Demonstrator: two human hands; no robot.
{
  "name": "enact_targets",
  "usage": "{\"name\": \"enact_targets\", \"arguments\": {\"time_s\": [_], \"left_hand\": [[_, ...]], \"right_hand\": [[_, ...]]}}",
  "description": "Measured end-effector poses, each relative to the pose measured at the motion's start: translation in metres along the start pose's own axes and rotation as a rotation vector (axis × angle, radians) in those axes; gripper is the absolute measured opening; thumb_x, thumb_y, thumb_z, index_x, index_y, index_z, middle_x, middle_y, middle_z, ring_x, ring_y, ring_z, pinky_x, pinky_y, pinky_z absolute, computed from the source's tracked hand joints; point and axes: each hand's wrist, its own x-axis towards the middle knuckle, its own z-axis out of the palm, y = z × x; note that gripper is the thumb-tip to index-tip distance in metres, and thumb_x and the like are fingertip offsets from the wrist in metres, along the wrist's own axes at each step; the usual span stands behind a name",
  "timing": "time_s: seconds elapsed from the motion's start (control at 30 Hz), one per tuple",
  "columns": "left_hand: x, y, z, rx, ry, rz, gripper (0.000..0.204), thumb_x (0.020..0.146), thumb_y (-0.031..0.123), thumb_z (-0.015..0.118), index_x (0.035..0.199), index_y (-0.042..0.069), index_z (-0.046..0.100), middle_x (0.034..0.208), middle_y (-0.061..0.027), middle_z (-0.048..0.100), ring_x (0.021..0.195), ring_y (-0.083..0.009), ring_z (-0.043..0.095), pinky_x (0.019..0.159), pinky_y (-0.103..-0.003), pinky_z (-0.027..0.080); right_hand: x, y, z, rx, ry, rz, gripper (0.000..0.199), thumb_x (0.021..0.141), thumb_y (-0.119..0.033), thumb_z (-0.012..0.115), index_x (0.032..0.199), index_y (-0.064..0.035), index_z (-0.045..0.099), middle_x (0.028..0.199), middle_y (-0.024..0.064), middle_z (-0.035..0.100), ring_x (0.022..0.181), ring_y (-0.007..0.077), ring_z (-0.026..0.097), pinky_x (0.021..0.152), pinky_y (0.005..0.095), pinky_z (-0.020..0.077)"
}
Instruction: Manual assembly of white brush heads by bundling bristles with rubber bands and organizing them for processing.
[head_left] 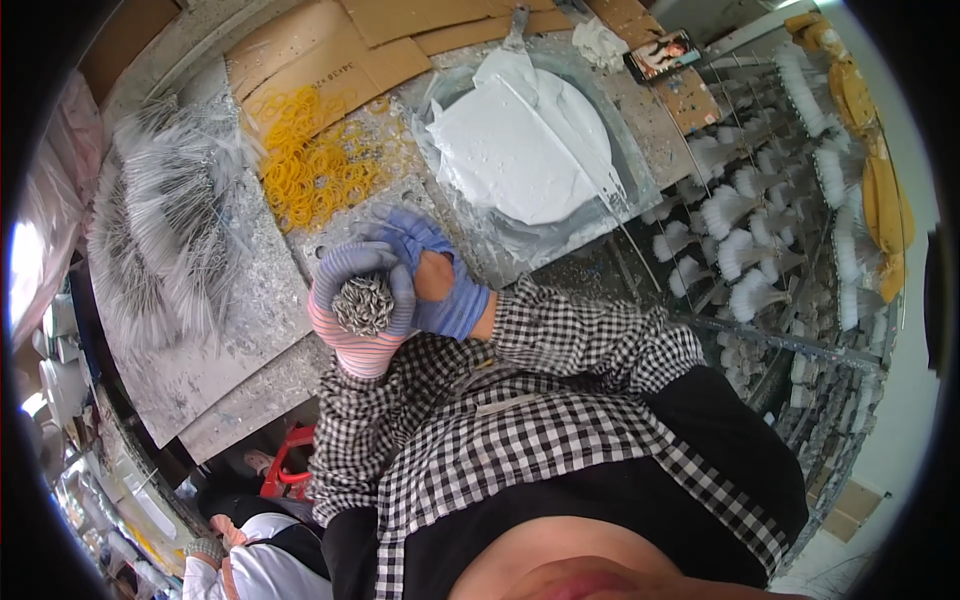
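Note:
My left hand [352, 270], in a blue glove with a pink striped cuff, is closed round a bundle of thin grey sticks [363, 304] seen end-on. My right hand [440, 285], in a worn blue glove, presses against the same bundle from the right and wraps over the left hand. Both hands hover above a grey, paint-spattered worktable [220, 370]. Just beyond them lies a round slab of thick white paste [520, 150] in a plastic-lined tray. A heap of yellow rubber bands [315, 160] lies beyond on the left.
A large fan of loose grey sticks [165, 215] covers the table's left. Racks of white-tipped stick bundles [760, 230] stand at the right. Cardboard sheets [330, 45] and a phone [662, 54] lie at the back. Another person [250, 560] sits at lower left near a red stool [290, 465].

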Motion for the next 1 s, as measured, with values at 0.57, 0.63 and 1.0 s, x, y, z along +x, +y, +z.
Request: {"name": "enact_targets", "arguments": {"time_s": [0.57, 0.63, 1.0], "left_hand": [[-0.002, -0.043, -0.004, 0.283, -0.029, -0.293, 0.037, 0.071, 0.017, 0.086, 0.101, 0.009, 0.067, 0.091, -0.0087, 0.074, 0.083, -0.0228, 0.074, 0.078, -0.036, 0.059], [0.007, -0.041, 0.003, 0.467, -0.088, 0.013, 0.038, 0.071, 0.018, 0.086, 0.102, 0.009, 0.066, 0.096, -0.0094, 0.073, 0.087, -0.0246, 0.072, 0.08, -0.037, 0.058], [-0.012, -0.072, 0.0, 0.468, -0.3, 0.186, 0.037, 0.071, 0.019, 0.085, 0.101, 0.009, 0.066, 0.095, -0.0096, 0.073, 0.087, -0.0256, 0.071, 0.08, -0.038, 0.057]], "right_hand": [[0.109, -0.035, -0.151, 0.094, -0.061, -0.321, 0.057, 0.085, -0.033, 0.07, 0.132, -0.0011, 0.058, 0.124, 0.0187, 0.065, 0.119, 0.0317, 0.061, 0.11, 0.0432, 0.0423], [0.124, -0.08, -0.133, 0.466, 0.063, -0.323, 0.051, 0.088, -0.029, 0.068, 0.132, -0.0031, 0.059, 0.125, 0.0193, 0.064, 0.116, 0.0311, 0.062, 0.106, 0.0433, 0.0457], [0.139, -0.079, -0.07, 0.173, -0.514, -0.754, 0.052, 0.08, -0.06, 0.069, 0.091, -0.0089, 0.067, 0.084, 0.01, 0.067, 0.087, 0.0313, 0.066, 0.083, 0.0427, 0.0527]]}}
